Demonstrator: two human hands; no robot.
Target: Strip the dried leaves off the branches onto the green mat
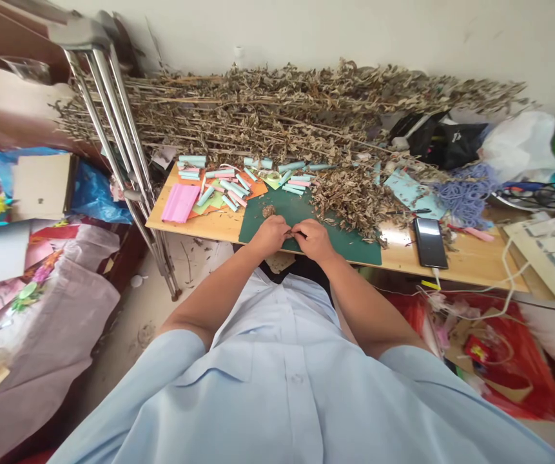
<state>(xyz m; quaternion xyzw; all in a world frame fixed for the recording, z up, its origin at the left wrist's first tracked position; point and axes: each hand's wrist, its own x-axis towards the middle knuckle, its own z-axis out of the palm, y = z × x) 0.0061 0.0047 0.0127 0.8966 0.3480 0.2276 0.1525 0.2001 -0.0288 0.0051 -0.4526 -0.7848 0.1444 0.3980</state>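
My left hand (271,234) and my right hand (314,240) meet at the near edge of a green mat (364,252). Both are closed, fingertips pinching a small bit of brown dried leaf (291,234) between them. Just beyond my left hand lies a small brown clump (268,211). A heap of dried leaves (349,200) covers the mat's right part. Rolled paper tubes (236,188), blue and pink, lie behind and left of my hands, over orange and green sheets. A stack of pink paper (180,202) rests at the table's left.
Long dried stalks (267,109) fill the back by the wall. Metal crutches (117,122) lean at the table's left end. On the right are a plugged-in phone (430,242), purple cord (468,193), a power strip (552,251) and cables. A red bag (531,361) sits below.
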